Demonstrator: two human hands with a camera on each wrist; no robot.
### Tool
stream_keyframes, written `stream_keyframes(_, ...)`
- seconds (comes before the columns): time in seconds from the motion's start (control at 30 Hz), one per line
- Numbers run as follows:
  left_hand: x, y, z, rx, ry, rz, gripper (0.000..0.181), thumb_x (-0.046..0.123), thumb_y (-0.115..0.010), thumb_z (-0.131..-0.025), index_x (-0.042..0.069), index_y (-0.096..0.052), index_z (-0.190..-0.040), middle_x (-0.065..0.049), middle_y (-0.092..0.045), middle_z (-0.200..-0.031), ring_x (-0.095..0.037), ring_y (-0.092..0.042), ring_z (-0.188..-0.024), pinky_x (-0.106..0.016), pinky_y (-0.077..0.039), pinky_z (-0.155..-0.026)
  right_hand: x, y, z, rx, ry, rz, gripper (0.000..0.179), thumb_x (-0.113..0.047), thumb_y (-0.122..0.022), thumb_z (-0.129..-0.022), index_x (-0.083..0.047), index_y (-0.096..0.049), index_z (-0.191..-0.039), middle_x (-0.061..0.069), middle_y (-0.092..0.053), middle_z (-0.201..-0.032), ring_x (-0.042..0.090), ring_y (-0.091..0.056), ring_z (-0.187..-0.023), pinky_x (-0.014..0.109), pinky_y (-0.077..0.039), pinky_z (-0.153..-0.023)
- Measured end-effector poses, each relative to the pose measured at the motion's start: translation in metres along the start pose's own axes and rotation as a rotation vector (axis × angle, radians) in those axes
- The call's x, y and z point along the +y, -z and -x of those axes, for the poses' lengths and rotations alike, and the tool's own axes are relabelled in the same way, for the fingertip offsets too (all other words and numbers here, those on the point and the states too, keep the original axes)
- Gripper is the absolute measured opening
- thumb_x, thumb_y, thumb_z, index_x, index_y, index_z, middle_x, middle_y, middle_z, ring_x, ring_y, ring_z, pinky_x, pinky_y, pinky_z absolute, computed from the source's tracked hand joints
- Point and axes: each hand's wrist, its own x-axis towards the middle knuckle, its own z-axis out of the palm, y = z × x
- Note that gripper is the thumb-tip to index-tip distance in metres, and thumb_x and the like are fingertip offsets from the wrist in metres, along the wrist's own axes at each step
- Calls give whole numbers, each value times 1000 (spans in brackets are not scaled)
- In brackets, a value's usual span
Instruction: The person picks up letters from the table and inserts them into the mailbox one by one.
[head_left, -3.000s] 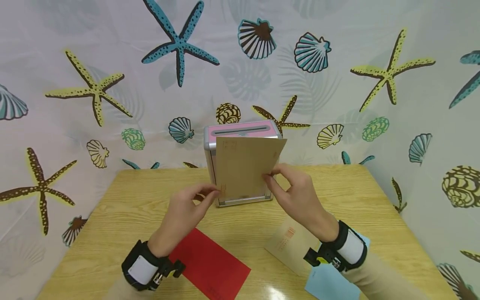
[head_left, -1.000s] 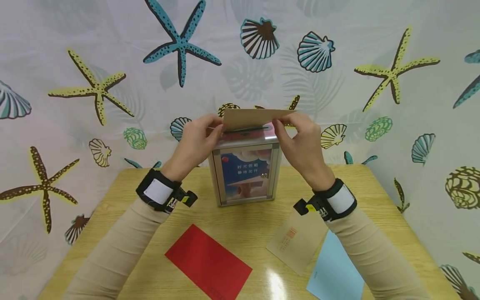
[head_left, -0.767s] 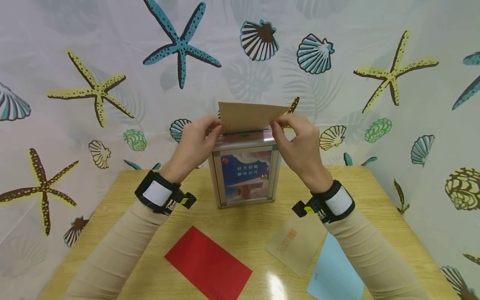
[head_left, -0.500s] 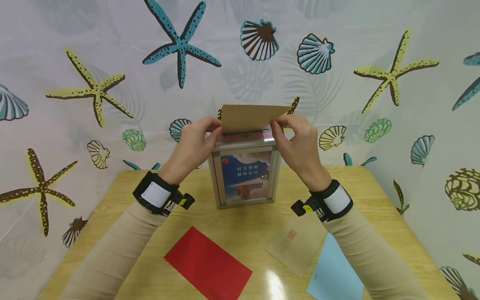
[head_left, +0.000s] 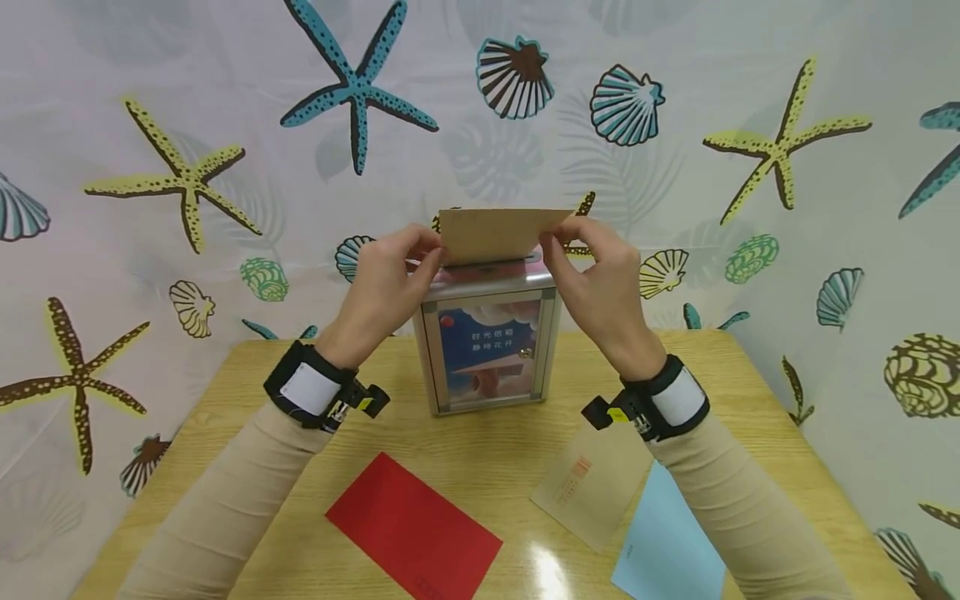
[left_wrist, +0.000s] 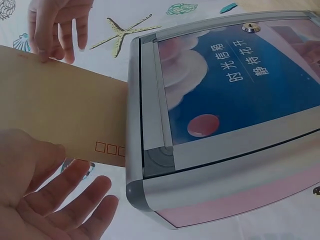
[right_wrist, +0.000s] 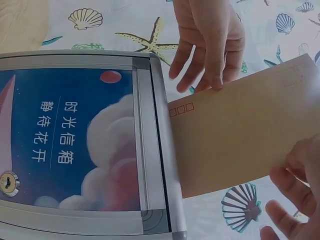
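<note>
A brown paper envelope (head_left: 501,235) stands at the slot of a pink and silver mailbox (head_left: 491,350), whose front has a blue picture panel and a small lock. Its lower edge is hidden at the slot. My left hand (head_left: 390,275) pinches the envelope's left edge, and my right hand (head_left: 600,279) pinches the right edge. In the left wrist view, small red squares are printed on the envelope (left_wrist: 65,105) close to the box top. The right wrist view shows the envelope (right_wrist: 245,125) sticking well out past the mailbox's silver edge, between both hands.
On the wooden table (head_left: 300,467) lie a red envelope (head_left: 415,529) at the front left, another brown envelope (head_left: 592,483) at the front right, and a light blue envelope (head_left: 667,542) partly under the right forearm. A cloth (head_left: 225,75) printed with starfish and shells hangs behind.
Both hands have raised the brown envelope from in front of the mailbox to its top slot, and its lower edge has met the slot. Over the last half second it has barely shifted.
</note>
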Motion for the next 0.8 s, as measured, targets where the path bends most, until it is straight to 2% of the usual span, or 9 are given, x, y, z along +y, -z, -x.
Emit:
stream_keyframes(0.27, 7, 2, -6, 20, -52, -11, 10, 11, -63, -95, 6, -65, -103, -8, -72, -96, -20, -67, -89, -39, -58, -76, 1, 0, -4, -27, -22, 65, 12, -11, -65, -92, -5, -73, -99, 8, -73, -90, 21, -61, -85, 42, -49, -77)
stream_keyframes(0.43, 8, 4, -9, -10, -23, -28, 11, 12, -63, -95, 7, -66, -104, -8, -72, -97, -20, -67, -89, -39, -58, -76, -3, 1, -14, 36, 37, 45, 12, -12, -66, -92, -5, -73, -100, 8, -73, -89, 21, -62, -82, 40, -49, -72)
stream_keyframes(0.53, 7, 5, -11, -8, -15, -20, 12, 13, -62, -96, 6, -66, -104, -8, -72, -99, -21, -67, -90, -39, -58, -75, -5, 1, -21, 44, 49, 49, 13, -13, -66, -92, -5, -73, -99, 8, -74, -90, 21, -63, -83, 42, -50, -72)
stream_keyframes(0.7, 10, 6, -13, 79, -45, -14, 13, 15, -61, -97, 5, -63, -106, -8, -72, -100, -20, -68, -87, -39, -59, -72, 0, 0, -25, -41, -1, 88, 15, -15, -64, -93, -5, -74, -100, 8, -74, -91, 19, -62, -84, 37, -48, -68)
stream_keyframes(0.8, 11, 7, -12, 91, -43, -16, 13, 14, -61, -97, 5, -63, -104, -9, -72, -96, -21, -68, -85, -40, -58, -73, 3, -1, -25, -74, -7, 92, 15, -14, -64, -94, -5, -73, -100, 8, -73, -92, 17, -63, -86, 34, -46, -65)
